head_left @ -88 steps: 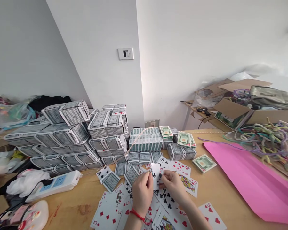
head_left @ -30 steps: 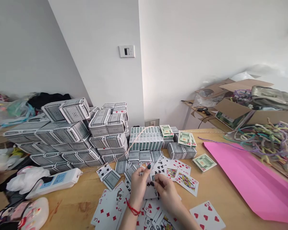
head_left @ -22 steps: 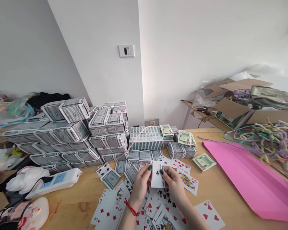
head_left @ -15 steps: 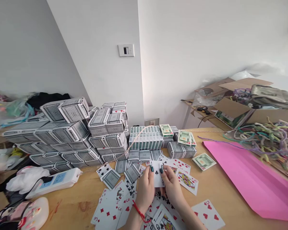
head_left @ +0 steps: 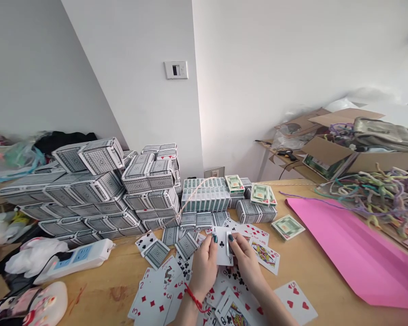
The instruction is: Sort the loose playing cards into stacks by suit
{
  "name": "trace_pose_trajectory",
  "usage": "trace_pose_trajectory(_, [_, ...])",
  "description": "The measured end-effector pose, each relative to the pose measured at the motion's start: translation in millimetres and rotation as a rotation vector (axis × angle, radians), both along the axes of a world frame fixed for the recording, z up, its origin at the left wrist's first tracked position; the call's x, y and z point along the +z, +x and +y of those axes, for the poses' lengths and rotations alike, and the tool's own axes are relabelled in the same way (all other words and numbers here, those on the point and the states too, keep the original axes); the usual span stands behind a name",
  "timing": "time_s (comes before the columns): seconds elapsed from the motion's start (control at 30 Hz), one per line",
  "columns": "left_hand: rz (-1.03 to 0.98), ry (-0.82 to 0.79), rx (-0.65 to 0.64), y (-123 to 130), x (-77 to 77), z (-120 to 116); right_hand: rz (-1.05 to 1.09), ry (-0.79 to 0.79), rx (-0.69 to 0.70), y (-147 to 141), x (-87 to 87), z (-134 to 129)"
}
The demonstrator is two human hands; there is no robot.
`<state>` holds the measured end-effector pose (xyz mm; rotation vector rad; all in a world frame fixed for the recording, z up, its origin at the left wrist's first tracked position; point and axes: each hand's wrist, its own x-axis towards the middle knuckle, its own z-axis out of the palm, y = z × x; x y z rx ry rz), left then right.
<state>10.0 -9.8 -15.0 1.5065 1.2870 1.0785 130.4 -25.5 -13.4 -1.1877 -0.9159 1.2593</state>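
Observation:
An ace of clubs (head_left: 222, 251) is held upright between my two hands, above cards lying face up on the wooden table (head_left: 112, 280). My left hand (head_left: 206, 260) pinches its left edge, thumb on the face. My right hand (head_left: 245, 260) grips the right edge, where a narrow pale strip shows beneath the thumb; I cannot make out what it is. Loose cards surround both hands, among them a five of hearts (head_left: 295, 301) at the right and face-down cards (head_left: 155, 253) at the left. Stacked card packs (head_left: 98, 185) rise behind.
A white power strip (head_left: 80, 258) and a pale printed object (head_left: 51, 301) lie at the left. Green card boxes (head_left: 288, 226) and a pink sheet (head_left: 343, 253) are at the right. Beyond them are tangled cords (head_left: 377, 194) and an open carton (head_left: 387, 160).
The view has shifted slightly. My right thumb has moved a little to the right on the card, and the pale strip under it shows more. Both hands keep their hold.

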Motion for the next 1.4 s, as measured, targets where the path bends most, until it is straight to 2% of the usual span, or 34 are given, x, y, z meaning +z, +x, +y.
trace_pose_trajectory(0.2, [-0.021, -0.023, -0.049, 2, 5.2, -3, 0.011, 0.004, -0.061, 5, 4.7, 1])
trace_pose_trajectory(0.37, [-0.101, -0.039, -0.033, -2, 11.4, -2, 0.046, 0.000, -0.031, 2, 7.3, 0])
trace_pose_trajectory(0.5, [-0.163, -0.108, -0.078, -4, 15.9, -1, 0.052, 0.007, -0.009, 1, 8.3, -1])
trace_pose_trajectory(0.73, [-0.371, -0.248, -0.129, -3, 12.6, 0, 0.109, -0.001, 0.010, 2, 7.8, -2])
trace_pose_trajectory(0.93, [-0.454, -0.223, -0.149, -3, 12.2, -1, 0.219, -0.036, 0.041, -1, 3.3, -2])
trace_pose_trajectory(1.1, [-0.430, -0.199, -0.112, -1, 14.1, -4, 0.257, -0.051, 0.020, -3, -0.1, -3])
trace_pose_trajectory(1.4, [-0.436, -0.210, -0.051, 1, 10.5, -3, 0.082, 0.003, -0.025, -4, 7.1, -4])
